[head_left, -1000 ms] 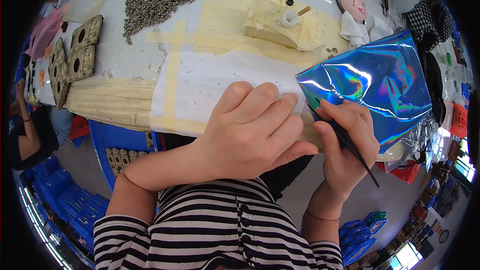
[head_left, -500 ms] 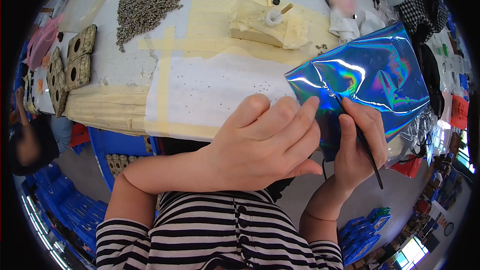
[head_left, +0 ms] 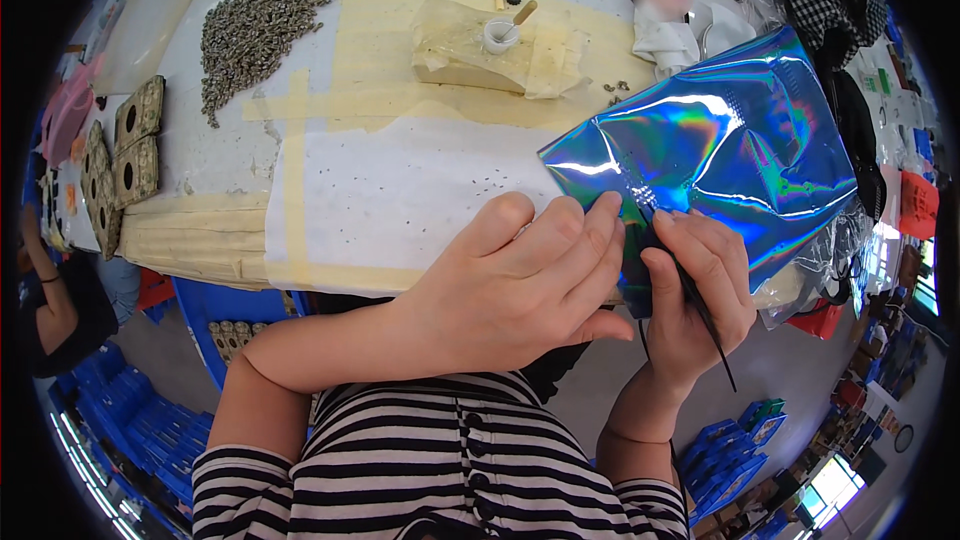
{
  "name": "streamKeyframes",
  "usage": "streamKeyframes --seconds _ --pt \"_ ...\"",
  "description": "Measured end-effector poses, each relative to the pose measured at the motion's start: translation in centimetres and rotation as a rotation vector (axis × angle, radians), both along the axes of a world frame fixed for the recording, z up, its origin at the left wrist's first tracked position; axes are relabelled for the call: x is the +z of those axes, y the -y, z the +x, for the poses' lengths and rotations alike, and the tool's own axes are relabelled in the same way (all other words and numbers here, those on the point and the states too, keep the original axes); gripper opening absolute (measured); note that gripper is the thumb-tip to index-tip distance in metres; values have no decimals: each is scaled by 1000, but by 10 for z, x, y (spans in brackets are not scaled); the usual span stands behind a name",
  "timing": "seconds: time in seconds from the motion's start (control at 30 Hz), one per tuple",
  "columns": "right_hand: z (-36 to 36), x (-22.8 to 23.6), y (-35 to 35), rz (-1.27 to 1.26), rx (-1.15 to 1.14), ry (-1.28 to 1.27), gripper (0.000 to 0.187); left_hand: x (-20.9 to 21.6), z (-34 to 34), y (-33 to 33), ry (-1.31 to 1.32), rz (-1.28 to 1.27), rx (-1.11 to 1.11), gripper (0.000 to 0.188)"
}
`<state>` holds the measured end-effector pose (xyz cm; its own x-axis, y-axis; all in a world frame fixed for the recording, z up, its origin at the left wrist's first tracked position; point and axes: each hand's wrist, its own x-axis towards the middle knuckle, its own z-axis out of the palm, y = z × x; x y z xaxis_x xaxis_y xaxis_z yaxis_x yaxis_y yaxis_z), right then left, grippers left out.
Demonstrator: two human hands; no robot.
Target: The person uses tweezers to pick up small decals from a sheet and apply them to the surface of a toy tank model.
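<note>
Iridescent sheet (head_left: 720,150) beyond both grips (fingertips touching)

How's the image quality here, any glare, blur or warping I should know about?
Head view: strong fisheye bending of the table edge toward a black rim; bright rainbow glare on the holographic sheet; a smudged patch at top right; both hands look sharp.

foil sheet (head_left: 720,155) right of table (head_left: 400,190), pellet heap (head_left: 250,30) far-left

Bright, even light is seen; glare is thrown off the iridescent foil sheet (head_left: 720,150), with edges around it bent.
</note>
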<state>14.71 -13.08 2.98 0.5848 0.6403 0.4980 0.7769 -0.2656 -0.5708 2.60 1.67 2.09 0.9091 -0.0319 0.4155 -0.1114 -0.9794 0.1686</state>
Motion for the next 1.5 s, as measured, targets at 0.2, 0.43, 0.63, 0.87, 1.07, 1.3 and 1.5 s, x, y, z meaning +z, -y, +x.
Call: streamKeyframes --seconds 0.2,0.43,0.63,0.87,1.07,1.3,1.5 --pt "3 -4 -3 -5 25 27 30 1 0 0 -20 27 11 62" --pt "3 -3 -7 -23 -1 10 29 0 1 1 -9 22 15 62" --pt "3 -2 -8 -22 -2 -5 29 0 2 0 -3 16 10 61" --pt "4 2 -10 -5 -25 -81 25 -1 1 0 9 23 5 61" --pt "5 2 -11 20 -27 -128 24 -1 2 0 8 29 5 61" --pt "6 1 -12 21 -23 -110 24 -2 2 1 16 23 12 60" --pt "2 6 -14 -30 -7 -20 25 -2 2 1 15 8 12 59"
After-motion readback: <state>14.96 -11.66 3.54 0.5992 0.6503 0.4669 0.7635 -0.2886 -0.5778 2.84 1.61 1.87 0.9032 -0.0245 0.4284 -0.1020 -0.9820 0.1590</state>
